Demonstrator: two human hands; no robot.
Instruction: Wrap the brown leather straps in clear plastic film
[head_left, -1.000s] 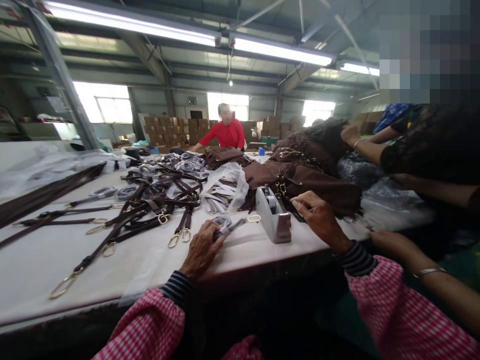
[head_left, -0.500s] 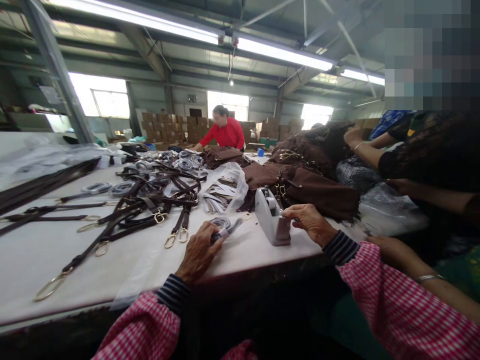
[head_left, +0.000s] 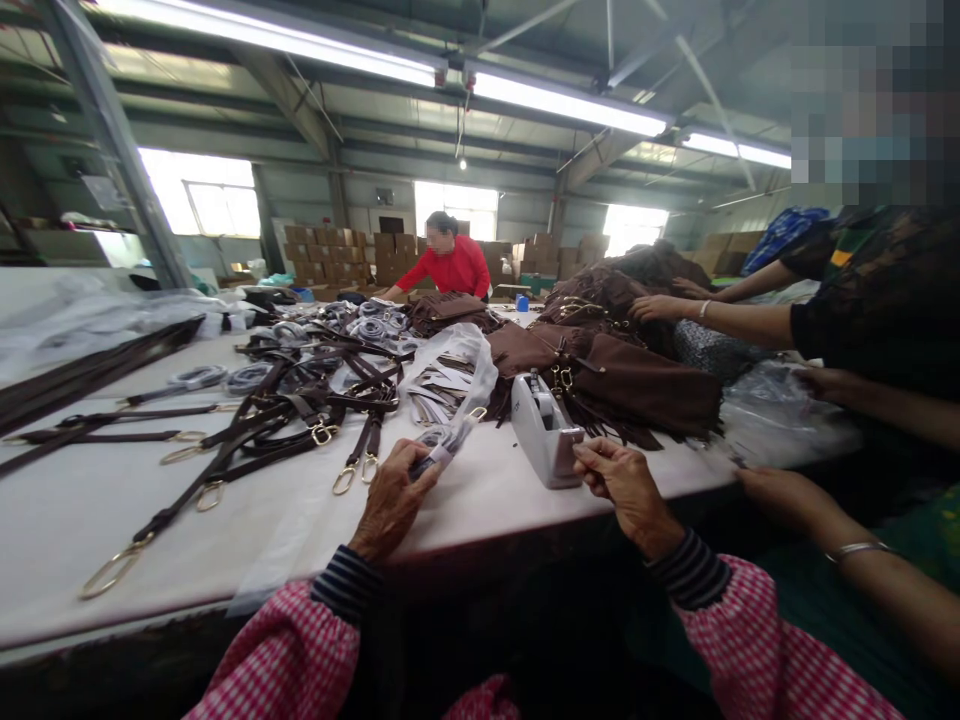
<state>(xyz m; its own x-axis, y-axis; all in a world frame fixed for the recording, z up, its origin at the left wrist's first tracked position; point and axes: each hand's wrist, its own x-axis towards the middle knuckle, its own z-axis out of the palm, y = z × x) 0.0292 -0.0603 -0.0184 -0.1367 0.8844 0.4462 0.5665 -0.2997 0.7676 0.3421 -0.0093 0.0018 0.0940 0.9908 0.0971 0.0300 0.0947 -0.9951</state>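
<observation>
My left hand (head_left: 394,495) is closed around a coiled bag strap (head_left: 442,443) in clear wrapping, just above the table's front edge. A gold-coloured ring sticks out at the strap's upper right end. To its right stands a grey tape dispenser (head_left: 541,440) on the white tabletop. Thumb and forefinger of my right hand (head_left: 622,485) are pinched at the dispenser's cutter end, on the tape, of which hardly anything shows.
Dark brown straps (head_left: 262,430) with gold rings cover the table's left. A plastic bag of pale strips (head_left: 442,390) lies behind the dispenser, near brown fringed handbags (head_left: 637,375). A co-worker's hands (head_left: 780,500) work close on my right; a person in red (head_left: 454,265) leans over the far side.
My right hand has moved slightly down and toward me at the dispenser's cutter. My left hand has tilted the coiled strap, raising its ring end. The co-worker's arms at right have shifted.
</observation>
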